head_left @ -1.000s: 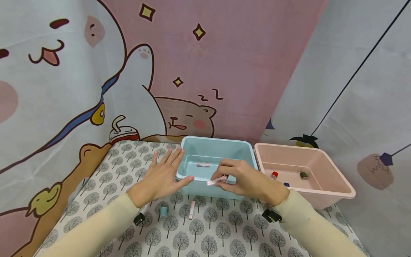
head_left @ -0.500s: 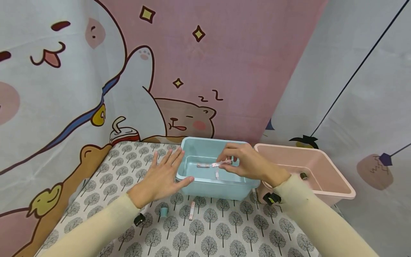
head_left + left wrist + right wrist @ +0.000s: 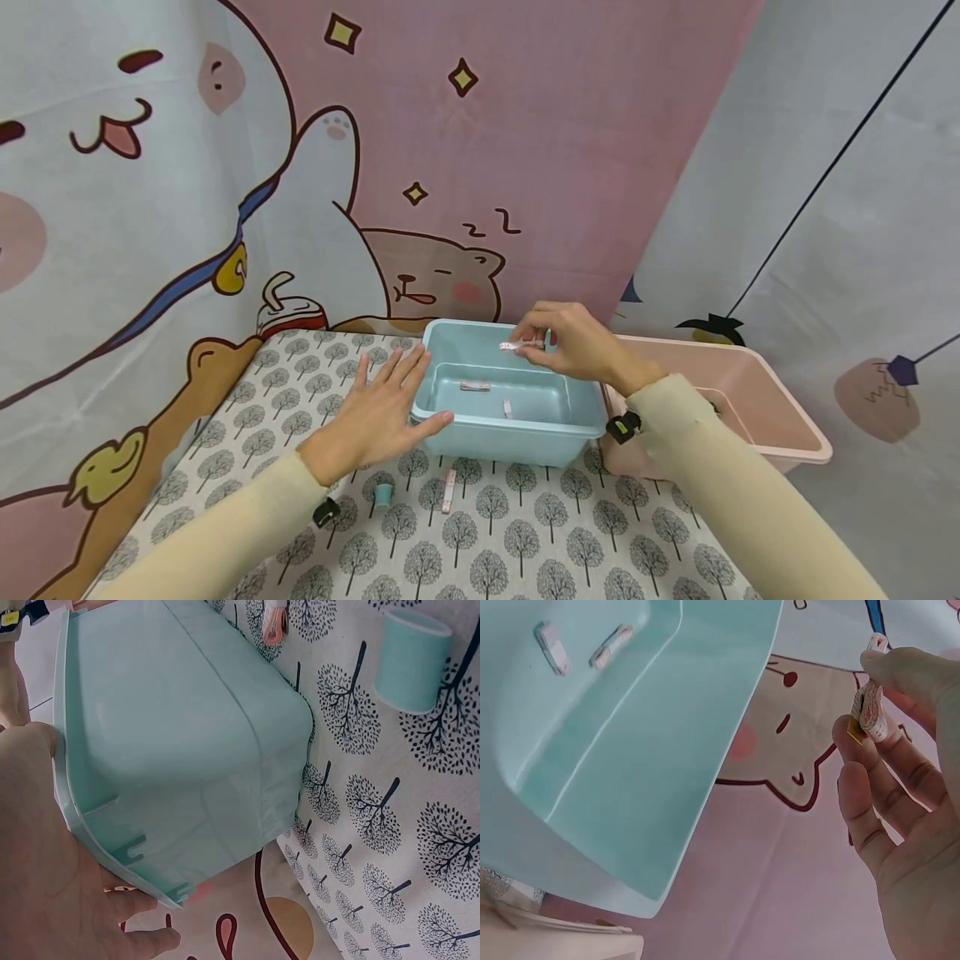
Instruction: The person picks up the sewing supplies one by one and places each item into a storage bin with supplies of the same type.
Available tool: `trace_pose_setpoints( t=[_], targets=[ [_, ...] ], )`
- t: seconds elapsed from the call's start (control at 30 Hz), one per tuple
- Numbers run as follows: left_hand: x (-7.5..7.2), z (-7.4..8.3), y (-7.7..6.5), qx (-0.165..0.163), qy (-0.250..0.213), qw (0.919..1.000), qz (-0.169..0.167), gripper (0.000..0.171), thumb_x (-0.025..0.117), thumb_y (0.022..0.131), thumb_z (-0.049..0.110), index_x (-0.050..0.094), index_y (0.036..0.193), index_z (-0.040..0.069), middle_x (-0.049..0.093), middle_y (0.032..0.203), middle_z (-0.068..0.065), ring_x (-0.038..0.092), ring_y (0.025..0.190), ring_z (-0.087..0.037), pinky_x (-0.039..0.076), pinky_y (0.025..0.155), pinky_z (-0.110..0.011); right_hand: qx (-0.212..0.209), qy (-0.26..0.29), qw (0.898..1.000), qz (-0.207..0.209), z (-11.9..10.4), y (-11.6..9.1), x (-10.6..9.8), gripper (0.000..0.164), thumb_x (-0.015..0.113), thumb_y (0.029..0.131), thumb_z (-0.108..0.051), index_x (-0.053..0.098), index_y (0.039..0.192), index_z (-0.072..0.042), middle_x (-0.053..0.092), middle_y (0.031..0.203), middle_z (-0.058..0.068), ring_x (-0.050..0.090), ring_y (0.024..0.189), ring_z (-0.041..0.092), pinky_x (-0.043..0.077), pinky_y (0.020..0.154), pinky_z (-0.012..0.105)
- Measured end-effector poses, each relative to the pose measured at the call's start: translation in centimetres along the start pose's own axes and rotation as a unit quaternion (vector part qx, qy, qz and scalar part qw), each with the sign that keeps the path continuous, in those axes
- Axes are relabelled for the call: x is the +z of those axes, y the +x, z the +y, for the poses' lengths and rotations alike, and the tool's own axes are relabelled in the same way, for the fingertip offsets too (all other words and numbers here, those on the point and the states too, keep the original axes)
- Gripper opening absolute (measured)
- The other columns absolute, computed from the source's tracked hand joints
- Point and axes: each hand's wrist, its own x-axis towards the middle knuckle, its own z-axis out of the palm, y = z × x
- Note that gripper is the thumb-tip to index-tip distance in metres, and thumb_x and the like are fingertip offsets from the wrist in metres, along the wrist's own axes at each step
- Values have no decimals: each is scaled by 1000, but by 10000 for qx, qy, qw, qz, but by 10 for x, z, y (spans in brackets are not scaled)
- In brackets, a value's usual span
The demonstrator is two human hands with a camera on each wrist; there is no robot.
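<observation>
Compared with half a second ago, the folded pink-and-white strip [image 3: 521, 344] is sitting farther back, now showing against the far wall of the blue bin [image 3: 495, 443] rather than its floor. So it is not yet lying with the flat strip [image 3: 475, 386] and the short-looking strip [image 3: 507, 408] inside. I am pinching it between thumb and fingers of my right hand [image 3: 573, 343], above the bin floor. Its long axis is running nearly level, side to side, the pale end pointing left; a yellow tab [image 3: 856, 730] is showing beside my fingertip. My left hand [image 3: 378, 417], fingers straight and spread, is resting at the bin's left rim. Nearer me, a loose strip [image 3: 448, 491] and a teal spool [image 3: 383, 495] are lying on the tree-print cloth [image 3: 543, 510]; the peach bin [image 3: 772, 392] is standing to the right.
</observation>
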Motion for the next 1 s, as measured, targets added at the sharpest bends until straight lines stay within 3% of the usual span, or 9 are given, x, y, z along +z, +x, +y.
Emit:
trace_pose_setpoints(
  t=[0.47,0.83,1.0],
  targets=[
    [0,0,0,8,72,10000,10,114,36,108,93,18,188,14,20,197,-10,23,182,-44,1,143,-82,931,-233,9948,-344,31,18,2,11,90,101,-12,89,111,-17,86,101,-1,78,92,17,70,85,44],
    [-2,1,0,-26,49,10000,-34,114,37,108,93,18,188,14,19,197,-9,22,183,-43,0,144,-82,1237,-189,9912,-427,43,24,5,12,88,102,-15,90,113,-18,88,106,0,80,94,19,70,88,43],
    [-1,1,0,-36,66,10000,-50,115,35,108,94,17,188,15,16,197,-7,21,183,-43,1,144,-81,1609,-190,9847,-642,45,23,6,21,91,102,-23,88,122,-19,87,119,4,83,108,29,70,98,51]
  ],
)
